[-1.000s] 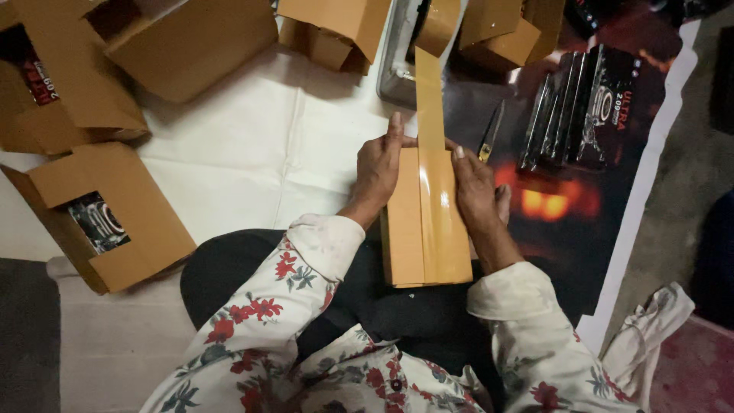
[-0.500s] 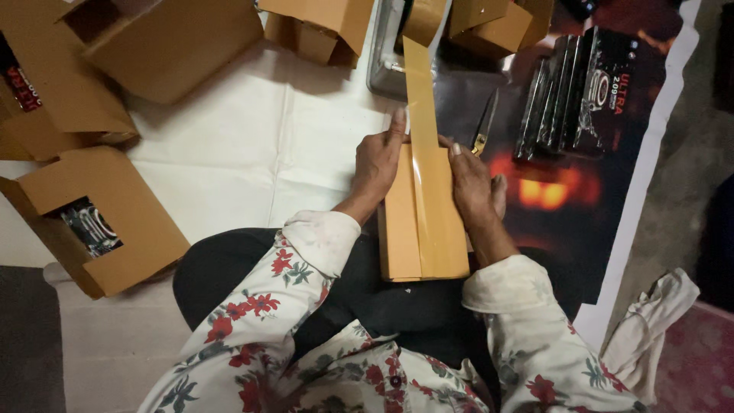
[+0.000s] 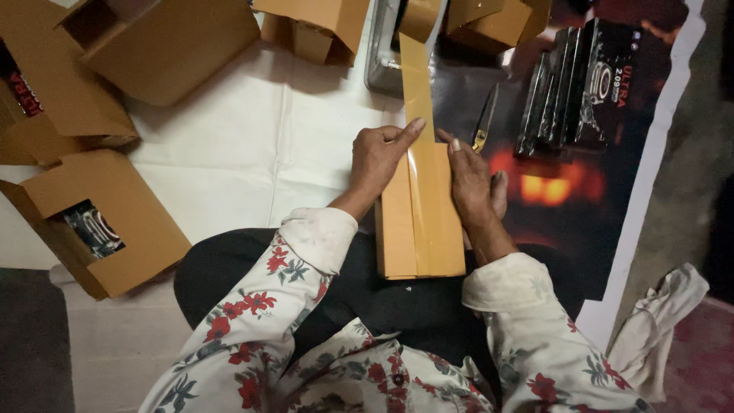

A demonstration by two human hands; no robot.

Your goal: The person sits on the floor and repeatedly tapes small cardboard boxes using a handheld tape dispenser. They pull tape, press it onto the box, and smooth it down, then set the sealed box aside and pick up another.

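Observation:
A closed brown cardboard box (image 3: 419,222) lies on my lap, long side pointing away from me. A strip of brown packing tape (image 3: 417,84) runs along its top seam and stretches on to a tape roll (image 3: 419,15) at the top edge. My left hand (image 3: 378,157) rests on the box's far left corner, index finger pressing the tape. My right hand (image 3: 472,180) lies along the box's right edge, fingertips at the tape's far end.
Scissors (image 3: 485,118) lie on the dark printed sheet just beyond my right hand, beside a stack of black product boxes (image 3: 581,84). Open cardboard boxes (image 3: 107,222) sit at left and along the top on the white sheet (image 3: 252,145). A crumpled cloth (image 3: 657,321) lies at right.
The view has shifted slightly. My left index finger now presses on the tape at the box's far edge; both hands stay on the box.

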